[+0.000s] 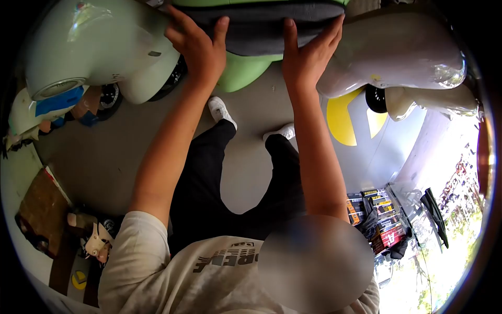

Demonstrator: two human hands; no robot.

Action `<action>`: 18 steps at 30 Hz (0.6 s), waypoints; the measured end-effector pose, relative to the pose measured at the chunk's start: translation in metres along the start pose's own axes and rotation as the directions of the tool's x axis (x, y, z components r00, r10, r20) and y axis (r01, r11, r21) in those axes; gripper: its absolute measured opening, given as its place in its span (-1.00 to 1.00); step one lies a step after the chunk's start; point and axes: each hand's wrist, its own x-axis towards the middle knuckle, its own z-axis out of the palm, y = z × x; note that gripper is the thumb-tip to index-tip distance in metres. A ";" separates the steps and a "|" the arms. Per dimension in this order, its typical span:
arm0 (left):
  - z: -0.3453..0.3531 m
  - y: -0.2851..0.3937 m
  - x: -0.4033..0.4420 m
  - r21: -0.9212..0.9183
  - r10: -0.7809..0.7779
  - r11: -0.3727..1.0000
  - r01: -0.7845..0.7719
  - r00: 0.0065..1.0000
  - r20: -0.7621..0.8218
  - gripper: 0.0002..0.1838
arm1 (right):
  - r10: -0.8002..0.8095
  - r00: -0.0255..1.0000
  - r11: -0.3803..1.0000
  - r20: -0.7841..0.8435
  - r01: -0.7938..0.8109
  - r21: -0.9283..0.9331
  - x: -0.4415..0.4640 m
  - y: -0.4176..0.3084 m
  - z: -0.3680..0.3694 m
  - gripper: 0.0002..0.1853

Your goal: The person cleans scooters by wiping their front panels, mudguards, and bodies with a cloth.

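Note:
A dark seat (253,31) belongs to a green scooter (243,70) at the top middle of the head view. My left hand (201,49) lies against the seat's left end, its thumb on the near side and its other fingers reaching round the edge. At the right end, my right hand (309,55) holds in the same way, thumb apart from the fingers. Both palms face inward with the seat between them. The far side of the seat is cut off by the frame's top.
A pale scooter (104,47) stands close on the left, and a greyish one (402,49) on the right. Boxes (387,225) are stacked at the lower right, by a bright opening. A yellow round sign (340,120) marks the grey surface at right.

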 end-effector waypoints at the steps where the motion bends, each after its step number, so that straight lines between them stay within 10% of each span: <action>1: 0.002 0.000 -0.002 0.010 -0.009 1.000 0.009 1.000 -0.004 0.24 | -0.014 1.000 1.000 0.014 0.014 -0.006 -0.001 0.000 -0.003 0.09; 11: 0.012 -0.012 -0.003 0.116 0.043 0.993 -0.033 0.995 -0.085 0.23 | -0.213 0.966 0.974 -0.149 0.221 0.041 0.006 0.036 0.005 0.02; 12: 0.026 0.003 -0.004 0.081 0.039 0.997 -0.016 0.954 -0.297 -0.14 | -0.301 0.933 0.949 -0.197 0.314 0.038 0.007 0.045 0.009 0.02; 18: 0.039 -0.026 -0.006 0.223 0.105 0.974 -0.021 0.923 -0.369 -0.01 | -0.502 0.803 0.848 -0.321 0.530 -0.001 0.004 0.087 0.036 0.07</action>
